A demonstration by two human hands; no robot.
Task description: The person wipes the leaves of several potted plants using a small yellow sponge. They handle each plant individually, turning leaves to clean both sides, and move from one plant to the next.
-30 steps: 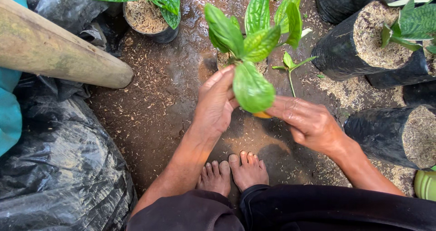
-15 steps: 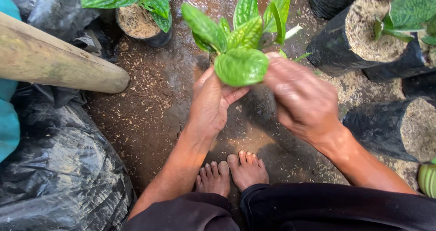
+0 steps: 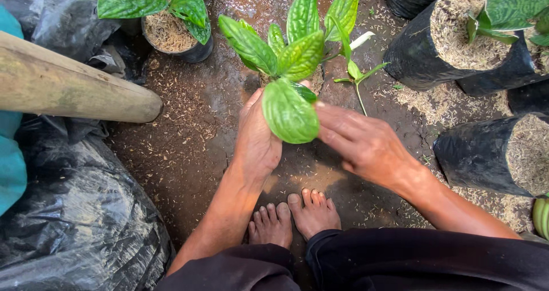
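At centre frame, the left hand [image 3: 257, 139] and right hand [image 3: 360, 145] cup loosely around the base of the seedling [image 3: 289, 56], upright in its half-hidden pot, apparently planted, firming unfinished.

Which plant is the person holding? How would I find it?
Start at the two bare feet at the bottom and follow both arms up. The left hand and right hand meet around one leafy plant in the middle. Unlike the potted plant and black grow bags nearby, it alone has hands around it.
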